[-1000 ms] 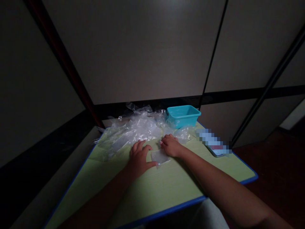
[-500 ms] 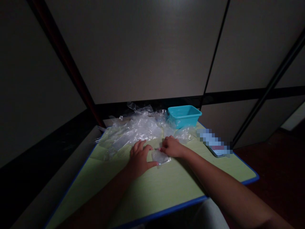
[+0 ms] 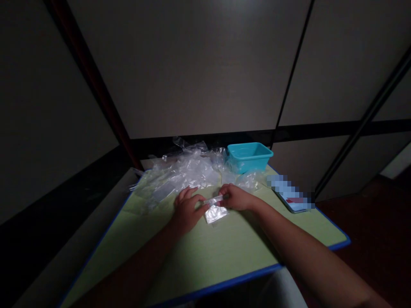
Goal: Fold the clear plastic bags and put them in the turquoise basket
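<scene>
1. Fingers of the left hand (image 3: 187, 212) are loosely spread, except that thumb and forefinger pinch the far left corner of a bag (image 3: 215, 214).
2. On the right hand (image 3: 236, 198), the fingers are curled in, thumb and forefinger gripping the bag's far right corner.
3. The bag, clear and small, lies between both hands on the table (image 3: 180, 269), its far edge raised.
4. At the far right stands a blue bin (image 3: 249, 164); its floor is hidden, so its contents cannot be told.
5. Clear plastic (image 3: 192, 171) heaps left of the bin.
</scene>
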Action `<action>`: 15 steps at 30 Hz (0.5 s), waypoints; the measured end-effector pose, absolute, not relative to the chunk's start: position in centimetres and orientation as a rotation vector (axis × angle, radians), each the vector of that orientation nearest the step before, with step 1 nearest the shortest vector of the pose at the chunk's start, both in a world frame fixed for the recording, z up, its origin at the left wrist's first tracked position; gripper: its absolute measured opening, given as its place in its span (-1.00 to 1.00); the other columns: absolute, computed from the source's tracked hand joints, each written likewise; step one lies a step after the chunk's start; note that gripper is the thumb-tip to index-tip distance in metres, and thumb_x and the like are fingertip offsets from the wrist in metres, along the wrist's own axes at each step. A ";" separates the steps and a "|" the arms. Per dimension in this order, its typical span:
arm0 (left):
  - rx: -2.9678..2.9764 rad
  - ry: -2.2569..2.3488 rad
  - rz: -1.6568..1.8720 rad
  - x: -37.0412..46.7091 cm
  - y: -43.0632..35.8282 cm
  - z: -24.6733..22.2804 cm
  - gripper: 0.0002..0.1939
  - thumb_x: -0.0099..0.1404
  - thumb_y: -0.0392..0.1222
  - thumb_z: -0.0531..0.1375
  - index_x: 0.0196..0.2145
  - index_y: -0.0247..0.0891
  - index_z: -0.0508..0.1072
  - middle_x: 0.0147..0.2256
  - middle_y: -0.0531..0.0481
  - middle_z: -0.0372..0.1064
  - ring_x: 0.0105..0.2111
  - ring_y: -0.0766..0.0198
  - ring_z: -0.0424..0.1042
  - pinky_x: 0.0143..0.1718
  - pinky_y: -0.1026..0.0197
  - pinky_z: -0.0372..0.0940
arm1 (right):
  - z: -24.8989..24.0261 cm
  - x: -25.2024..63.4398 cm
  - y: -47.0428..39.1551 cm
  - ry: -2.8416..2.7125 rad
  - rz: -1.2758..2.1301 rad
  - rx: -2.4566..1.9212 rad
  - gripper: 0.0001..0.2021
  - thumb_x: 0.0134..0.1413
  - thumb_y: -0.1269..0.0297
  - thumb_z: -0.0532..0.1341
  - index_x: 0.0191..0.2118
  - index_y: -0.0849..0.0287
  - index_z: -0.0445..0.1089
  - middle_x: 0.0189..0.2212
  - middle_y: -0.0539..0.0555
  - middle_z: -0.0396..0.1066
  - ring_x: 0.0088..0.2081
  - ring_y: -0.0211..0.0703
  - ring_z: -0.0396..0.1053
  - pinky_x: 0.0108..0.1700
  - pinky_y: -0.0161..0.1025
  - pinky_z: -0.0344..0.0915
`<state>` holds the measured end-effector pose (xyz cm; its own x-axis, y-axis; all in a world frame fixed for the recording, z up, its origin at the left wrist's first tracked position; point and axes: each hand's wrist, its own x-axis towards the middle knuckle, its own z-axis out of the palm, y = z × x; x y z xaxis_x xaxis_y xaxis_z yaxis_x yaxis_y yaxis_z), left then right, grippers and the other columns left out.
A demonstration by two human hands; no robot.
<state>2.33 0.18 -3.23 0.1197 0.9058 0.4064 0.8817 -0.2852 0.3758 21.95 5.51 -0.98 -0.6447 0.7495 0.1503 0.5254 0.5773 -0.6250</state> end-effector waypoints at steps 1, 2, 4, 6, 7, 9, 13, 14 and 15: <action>2.282 1.860 0.890 2.3 0.2 -3.1 -0.87 0.09 -0.07 0.20 -0.41 -0.13 0.49 -0.02 -0.04 0.29 0.11 0.01 0.05 0.08 -0.09 -0.04 | -0.9 22.0 5.5 -2.392 0.759 -0.999 -0.85 -0.15 0.28 0.25 -0.53 0.29 0.40 -0.53 0.02 0.33 -0.38 -0.24 0.25 -0.31 -0.34 0.14; 2.251 1.861 0.889 2.3 0.2 -3.0 -0.88 0.10 -0.08 0.20 -0.44 -0.13 0.49 -0.02 -0.03 0.30 0.11 0.02 0.05 0.09 -0.10 -0.05 | -0.9 22.0 5.5 -2.374 0.757 -0.972 -0.84 -0.14 0.27 0.26 -0.52 0.28 0.40 -0.50 0.03 0.33 -0.35 -0.22 0.26 -0.27 -0.33 0.14; 2.213 1.835 0.909 2.2 0.2 -2.8 -0.88 0.09 -0.09 0.19 -0.48 -0.14 0.49 -0.01 -0.02 0.31 0.13 0.02 0.04 0.09 -0.10 -0.05 | -0.9 22.0 5.5 -2.338 0.770 -0.922 -0.84 -0.13 0.25 0.26 -0.49 0.27 0.40 -0.46 0.05 0.34 -0.32 -0.21 0.26 -0.22 -0.30 0.15; 2.205 1.781 0.955 2.1 0.2 -2.7 -0.88 0.08 -0.10 0.20 -0.52 -0.16 0.48 0.00 -0.03 0.31 0.13 0.03 0.03 0.11 -0.07 -0.05 | -1.0 22.0 5.6 -2.303 0.804 -0.872 -0.83 -0.13 0.23 0.26 -0.48 0.26 0.40 -0.44 0.05 0.33 -0.32 -0.22 0.26 -0.21 -0.30 0.15; 2.201 1.754 0.981 2.1 0.3 -2.7 -0.88 0.06 -0.10 0.21 -0.53 -0.17 0.48 0.00 -0.04 0.31 0.13 0.04 0.03 0.11 -0.06 -0.05 | -1.1 22.0 5.6 -2.286 0.833 -0.849 -0.83 -0.12 0.23 0.26 -0.48 0.26 0.39 -0.45 0.04 0.32 -0.33 -0.23 0.26 -0.22 -0.30 0.16; 2.181 1.708 1.030 2.0 0.4 -2.7 -0.88 0.04 -0.11 0.22 -0.55 -0.18 0.48 -0.02 -0.04 0.32 0.13 0.05 0.05 0.12 -0.03 -0.03 | -1.3 21.9 5.7 -2.234 0.929 -0.819 -0.82 -0.12 0.22 0.25 -0.47 0.27 0.37 -0.48 0.01 0.30 -0.39 -0.26 0.24 -0.28 -0.32 0.17; 2.107 1.666 1.135 1.7 0.7 -2.9 -0.89 0.03 -0.12 0.21 -0.57 -0.16 0.47 -0.05 0.00 0.35 0.10 0.08 0.10 0.13 0.00 -0.02 | -1.5 21.8 5.5 -2.057 1.241 -0.838 -0.77 -0.11 0.17 0.23 -0.44 0.26 0.30 -0.56 -0.06 0.22 -0.52 -0.35 0.14 -0.47 -0.38 0.10; 2.090 1.658 1.162 1.7 0.8 -3.0 -0.89 0.03 -0.12 0.20 -0.58 -0.16 0.46 -0.05 0.01 0.35 0.09 0.08 0.11 0.14 0.01 -0.02 | -1.5 21.7 5.4 -2.008 1.313 -0.831 -0.76 -0.12 0.15 0.24 -0.45 0.25 0.29 -0.56 -0.07 0.21 -0.53 -0.36 0.12 -0.48 -0.38 0.08; 2.075 1.649 1.187 1.6 0.8 -2.9 -0.88 0.03 -0.12 0.20 -0.57 -0.16 0.46 -0.05 0.01 0.36 0.09 0.08 0.12 0.14 0.01 -0.02 | -1.5 21.6 5.3 -1.960 1.376 -0.812 -0.74 -0.15 0.14 0.25 -0.45 0.25 0.27 -0.57 -0.07 0.21 -0.53 -0.37 0.12 -0.49 -0.39 0.06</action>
